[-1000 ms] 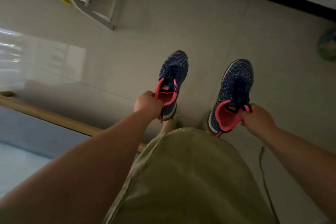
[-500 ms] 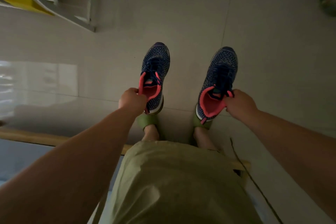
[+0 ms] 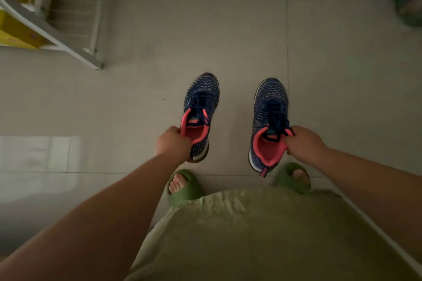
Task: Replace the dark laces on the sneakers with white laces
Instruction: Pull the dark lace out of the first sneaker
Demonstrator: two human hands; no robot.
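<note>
Head view, dim light, looking straight down at a tiled floor (image 3: 228, 29).

Grip state: left hand (image 3: 173, 143) is curled round the pink collar of the left sneaker (image 3: 201, 112), at its inner-left rim. Right hand (image 3: 303, 143) pinches the collar and tongue area of the right sneaker (image 3: 269, 121) from the right side. Both sneakers sit at centre frame, toes pointing to the top of the frame, well apart from each other. Cannot tell whether the soles touch the floor or hang just above it.

Progress: dark laces (image 3: 275, 112) are threaded on both sneakers; the knots look loose or undone, but detail is too dark to confirm. No white laces in view anywhere. Judgement: task is at its very start. Left to do: unthread both dark laces, fetch white ones, rethread both sneakers.

Edges and room:
- Lower centre: green slippers (image 3: 185, 186) on the person's feet, just below the sneaker heels; the right sneaker's heel is near the right slipper.
- Lower frame: green garment (image 3: 251, 235) fills the middle and hides the floor beneath.
- Upper left: a white frame (image 3: 54, 36) with something yellow behind it, well apart from the sneakers.
- Top: dark band along the wall base.
- Upper right edge: a blurred round object (image 3: 410, 4), unidentified, well apart.
- Open floor lies between sneakers and the top band, and to the left at mid frame; a pale reflection sits at left.
</note>
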